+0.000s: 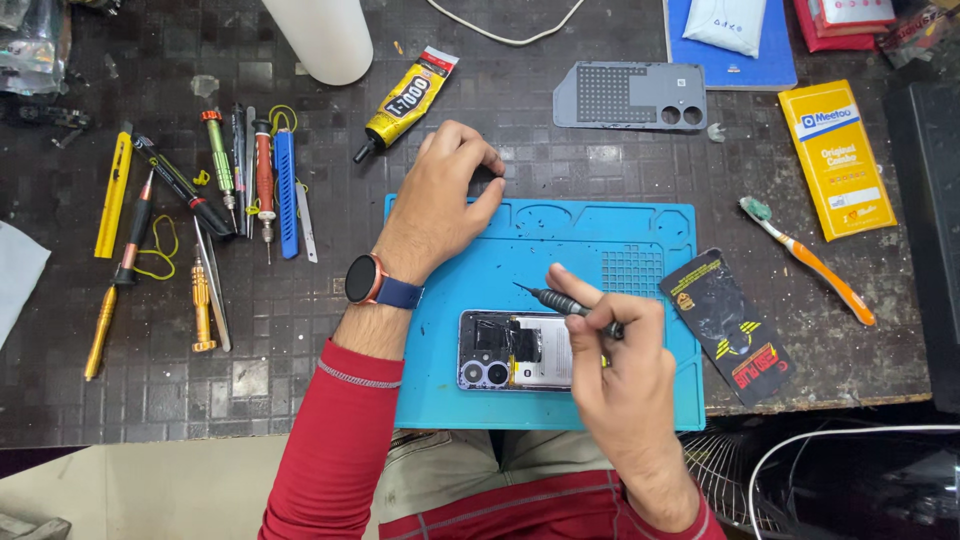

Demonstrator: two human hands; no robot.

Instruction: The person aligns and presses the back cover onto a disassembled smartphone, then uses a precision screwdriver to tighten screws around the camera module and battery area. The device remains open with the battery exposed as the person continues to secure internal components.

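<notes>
Right hand (620,365) clamped on screwdriver (566,303) above opened phone (515,350); left hand (445,195) curled loosely, fingertips at blue mat's (650,225) top edge, holding nothing visible.

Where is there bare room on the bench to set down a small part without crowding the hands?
Free: the upper right of the blue mat, between the left hand and the black battery; also the dark bench between the mat and the toothbrush. Crowded: the tool row on the left, and around the phone under the right hand with its screwdriver.

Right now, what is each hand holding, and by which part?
Right hand pinches a small screwdriver by its handle; left hand holds nothing visible, fingertips on the mat's edge.
</notes>
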